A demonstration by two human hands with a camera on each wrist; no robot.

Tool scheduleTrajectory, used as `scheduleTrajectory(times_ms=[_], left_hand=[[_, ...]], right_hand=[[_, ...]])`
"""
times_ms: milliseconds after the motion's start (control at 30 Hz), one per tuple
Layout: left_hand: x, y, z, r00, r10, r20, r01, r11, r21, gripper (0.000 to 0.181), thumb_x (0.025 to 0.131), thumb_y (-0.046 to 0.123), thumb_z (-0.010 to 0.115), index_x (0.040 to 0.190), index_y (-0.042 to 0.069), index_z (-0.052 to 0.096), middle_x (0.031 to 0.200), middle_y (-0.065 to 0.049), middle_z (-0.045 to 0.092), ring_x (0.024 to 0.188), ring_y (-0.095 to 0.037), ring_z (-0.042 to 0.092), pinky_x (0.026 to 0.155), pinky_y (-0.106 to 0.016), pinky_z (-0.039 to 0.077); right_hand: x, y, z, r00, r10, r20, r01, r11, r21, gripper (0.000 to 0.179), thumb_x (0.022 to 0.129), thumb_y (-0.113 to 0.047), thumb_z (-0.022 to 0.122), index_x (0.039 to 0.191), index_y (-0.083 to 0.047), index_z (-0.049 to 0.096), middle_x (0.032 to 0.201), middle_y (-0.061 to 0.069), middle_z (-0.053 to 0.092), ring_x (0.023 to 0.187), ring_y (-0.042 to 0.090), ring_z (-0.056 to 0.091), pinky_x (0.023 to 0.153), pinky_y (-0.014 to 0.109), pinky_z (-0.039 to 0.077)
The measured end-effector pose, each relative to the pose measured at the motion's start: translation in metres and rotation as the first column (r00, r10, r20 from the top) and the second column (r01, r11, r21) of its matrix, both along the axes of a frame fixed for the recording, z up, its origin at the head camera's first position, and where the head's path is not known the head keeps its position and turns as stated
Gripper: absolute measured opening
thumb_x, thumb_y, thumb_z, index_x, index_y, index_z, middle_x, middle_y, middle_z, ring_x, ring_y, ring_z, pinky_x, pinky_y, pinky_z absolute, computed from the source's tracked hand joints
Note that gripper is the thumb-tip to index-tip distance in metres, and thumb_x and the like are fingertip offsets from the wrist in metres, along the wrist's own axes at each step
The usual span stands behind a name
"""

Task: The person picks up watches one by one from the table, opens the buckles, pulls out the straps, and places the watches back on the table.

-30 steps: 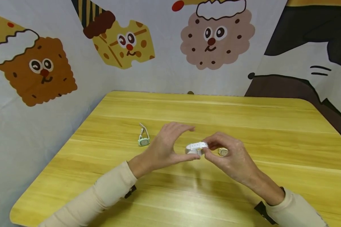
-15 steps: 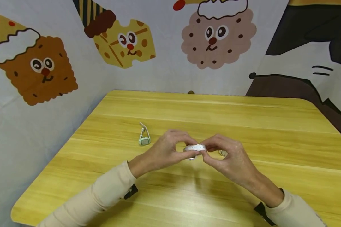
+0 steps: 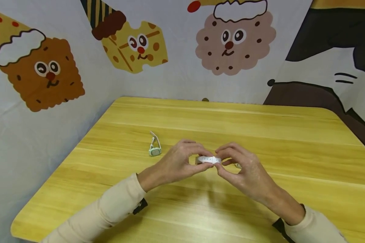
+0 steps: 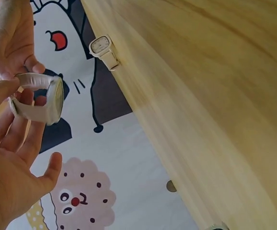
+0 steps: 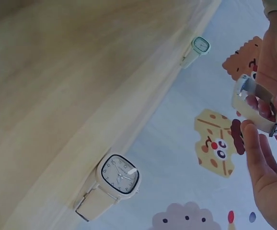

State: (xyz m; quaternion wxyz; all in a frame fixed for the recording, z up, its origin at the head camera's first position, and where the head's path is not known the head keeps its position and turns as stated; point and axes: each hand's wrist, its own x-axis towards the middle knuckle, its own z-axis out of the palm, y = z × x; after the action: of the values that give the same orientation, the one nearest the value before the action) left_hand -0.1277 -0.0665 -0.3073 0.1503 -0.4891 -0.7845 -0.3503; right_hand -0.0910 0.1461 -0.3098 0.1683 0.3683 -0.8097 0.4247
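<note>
A white wristwatch [image 3: 209, 160] is held up over the table, its perforated strap closed into a loop. My left hand [image 3: 177, 160] pinches the strap between thumb and fingertips. From the other side, my right hand [image 3: 246, 168] grips the strap near its buckle. In the left wrist view the watch [image 4: 54, 101] shows its case edge-on, so its dial is hidden. A cream wristwatch [image 5: 121, 176] with a rounded square dial rests on the table, mostly behind my right hand in the head view. Left of my left hand, a mint-green wristwatch [image 3: 154, 152] lies with its strap looped.
The wood-patterned table [image 3: 182, 209] has rounded corners. Behind it and at its left side hangs a white cloth [image 3: 176, 81] printed with cartoon biscuits and cheese. Dark bands sit on both wrists, by the beige sleeves [image 3: 109, 202].
My left fingers, raised apart from the watch a second ago, have come down onto its strap. The watch has turned a little. The other two watches stay where they were.
</note>
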Motion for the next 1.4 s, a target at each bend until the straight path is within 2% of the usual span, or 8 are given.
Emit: scheduleTrajectory(times_ms=[133, 400, 567, 733, 867, 1000, 1300, 1400], left_hand=[[-0.0002, -0.0006, 0.0004, 1.0, 0.005, 0.027, -0.004, 1.0, -0.028, 0.017, 0.082, 0.023, 0.067, 0.095, 0.013, 0.069, 0.09, 0.008, 0.067, 0.075, 0.006, 0.056, 0.096, -0.032, 0.036], [-0.0022, -0.002, 0.0008, 0.998, -0.016, 0.058, 0.019, 0.999, -0.048, 0.016, 0.083, 0.024, 0.065, 0.096, 0.014, 0.069, 0.09, 0.009, 0.067, 0.07, 0.006, 0.056, 0.098, -0.032, 0.034], [-0.0033, -0.0029, 0.0, 0.999, -0.015, 0.041, 0.017, 0.999, -0.038, 0.018, 0.083, 0.024, 0.066, 0.096, 0.013, 0.069, 0.085, 0.01, 0.067, 0.06, 0.006, 0.05, 0.098, -0.031, 0.034], [-0.0031, -0.0048, -0.0002, 1.0, -0.006, -0.013, 0.006, 1.0, -0.024, 0.022, 0.082, 0.025, 0.068, 0.099, 0.011, 0.068, 0.091, 0.008, 0.067, 0.072, 0.005, 0.054, 0.097, -0.03, 0.034], [-0.004, -0.0059, -0.0004, 0.996, -0.064, 0.054, 0.061, 0.997, 0.045, 0.023, 0.08, 0.022, 0.069, 0.098, 0.008, 0.065, 0.093, 0.005, 0.065, 0.082, 0.001, 0.057, 0.082, -0.023, 0.046], [-0.0046, -0.0057, -0.0008, 0.983, -0.125, 0.134, 0.112, 0.989, 0.101, 0.022, 0.08, 0.017, 0.069, 0.098, 0.005, 0.064, 0.091, 0.002, 0.066, 0.08, 0.0, 0.059, 0.066, -0.017, 0.049], [-0.0033, -0.0016, 0.0002, 0.989, -0.126, 0.071, 0.122, 0.991, 0.055, 0.016, 0.084, 0.017, 0.064, 0.098, 0.009, 0.065, 0.091, 0.006, 0.065, 0.076, 0.003, 0.054, 0.064, -0.015, 0.047], [-0.0026, -0.0015, 0.0009, 0.99, -0.117, 0.074, 0.112, 0.992, 0.061, 0.015, 0.084, 0.017, 0.065, 0.097, 0.009, 0.066, 0.09, 0.006, 0.065, 0.074, 0.002, 0.053, 0.062, -0.015, 0.046]], right_hand=[[0.0, -0.0017, -0.0027, 0.999, 0.038, -0.002, -0.038, 0.999, -0.016, 0.026, 0.078, 0.004, 0.064, 0.098, -0.011, 0.059, 0.103, 0.0, 0.054, 0.091, 0.014, 0.058, 0.072, 0.024, 0.051], [-0.0004, -0.0024, -0.0047, 0.999, 0.035, 0.029, -0.034, 0.999, -0.02, 0.023, 0.08, 0.004, 0.06, 0.097, -0.011, 0.057, 0.095, -0.003, 0.056, 0.089, 0.013, 0.059, 0.075, 0.024, 0.051], [-0.0019, -0.0021, -0.005, 0.999, 0.05, -0.016, -0.05, 0.998, -0.031, 0.024, 0.078, 0.006, 0.06, 0.097, -0.009, 0.057, 0.095, -0.002, 0.057, 0.088, 0.013, 0.06, 0.074, 0.024, 0.051], [-0.0029, -0.0024, -0.0034, 0.995, 0.071, -0.072, -0.075, 0.996, -0.049, 0.028, 0.074, 0.006, 0.065, 0.098, -0.007, 0.059, 0.095, -0.002, 0.058, 0.086, 0.013, 0.061, 0.07, 0.023, 0.052], [-0.0028, -0.0019, -0.0021, 0.995, 0.083, -0.057, -0.086, 0.995, -0.05, 0.03, 0.073, 0.007, 0.067, 0.099, -0.007, 0.061, 0.095, 0.0, 0.059, 0.084, 0.014, 0.062, 0.069, 0.023, 0.052], [-0.0026, 0.0001, 0.0002, 0.997, 0.076, -0.02, -0.077, 0.996, -0.045, 0.028, 0.076, 0.006, 0.066, 0.098, -0.009, 0.06, 0.095, -0.001, 0.059, 0.084, 0.014, 0.062, 0.069, 0.023, 0.052], [-0.001, 0.0007, 0.0015, 0.998, 0.067, 0.019, -0.065, 0.994, -0.091, 0.028, 0.075, 0.008, 0.064, 0.095, -0.01, 0.059, 0.093, -0.003, 0.059, 0.085, 0.014, 0.062, 0.071, 0.025, 0.052], [0.0004, 0.0012, 0.0024, 0.998, 0.048, 0.045, -0.044, 0.996, -0.077, 0.026, 0.076, 0.006, 0.064, 0.095, -0.011, 0.06, 0.092, -0.003, 0.06, 0.085, 0.014, 0.062, 0.071, 0.025, 0.052]])
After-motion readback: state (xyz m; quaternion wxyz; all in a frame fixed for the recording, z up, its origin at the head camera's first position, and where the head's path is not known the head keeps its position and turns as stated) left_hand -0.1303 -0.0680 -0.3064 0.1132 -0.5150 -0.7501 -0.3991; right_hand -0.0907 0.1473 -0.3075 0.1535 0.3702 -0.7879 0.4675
